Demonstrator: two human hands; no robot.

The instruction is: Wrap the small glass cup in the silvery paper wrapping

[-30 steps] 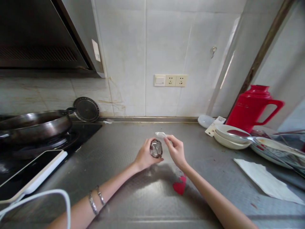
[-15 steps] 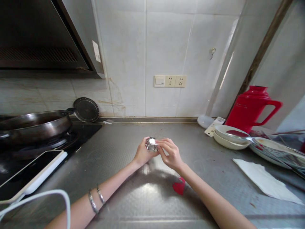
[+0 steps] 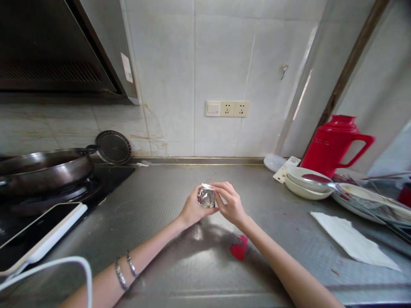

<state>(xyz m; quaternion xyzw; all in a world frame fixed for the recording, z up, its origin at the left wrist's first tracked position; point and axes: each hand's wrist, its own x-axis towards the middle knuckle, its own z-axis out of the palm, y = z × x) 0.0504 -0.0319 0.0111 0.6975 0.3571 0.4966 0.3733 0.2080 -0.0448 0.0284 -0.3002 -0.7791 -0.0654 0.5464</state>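
Note:
My left hand (image 3: 192, 207) is wrapped around a small, shiny object covered in silver foil (image 3: 207, 198), held above the middle of the metal counter. At its upper edge, my right hand (image 3: 230, 201) has its fingertips pinched on a thin white strip (image 3: 207, 186). What lies under the foil is hidden. On the counter below my right forearm lies a torn red scrap (image 3: 239, 248).
A pan (image 3: 48, 171) stands on the black stove at left, with a phone (image 3: 41, 235) and white cable (image 3: 77, 259) in front. To the right are stacked bowls (image 3: 306, 190), a red thermos jug (image 3: 334, 145) and a folded white paper towel (image 3: 353, 241).
The foil-covered object has turned, showing more of its silver face. The white strip has shifted from its front up to its top edge, along with my right fingertips.

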